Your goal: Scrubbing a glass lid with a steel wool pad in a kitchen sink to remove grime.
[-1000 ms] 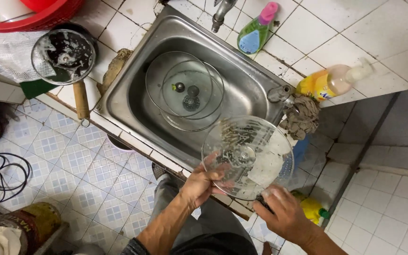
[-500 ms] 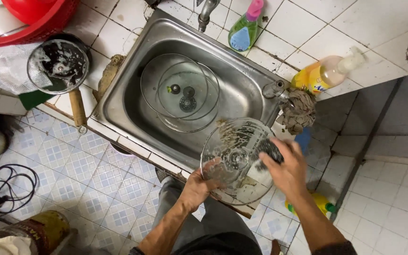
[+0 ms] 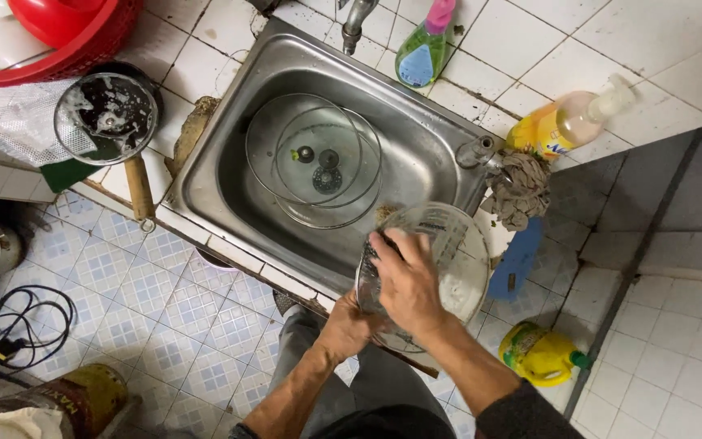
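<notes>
glass lid (image 3: 457, 252), soapy, sits at the sink's (image 3: 229, 122) near edge. left hand (image 3: 349, 325) fingers clamp it from under so it stays still. right hand (image 3: 408, 280) lies flat on top, fingers together, rubbing it. two more lids (image 3: 318, 158) lie inside the sink.

Even, soft light, glare in the sink (image 3: 229, 154), hands perhaps slightly motion-blurred

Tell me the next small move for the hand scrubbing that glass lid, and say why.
Probably sweep the right hand toward the far, right part of the glass lid. Suds show there, while the hand covers the near-left part. The left hand grips the lid's lower edge over the sink rim, so it looks steadied.
</notes>
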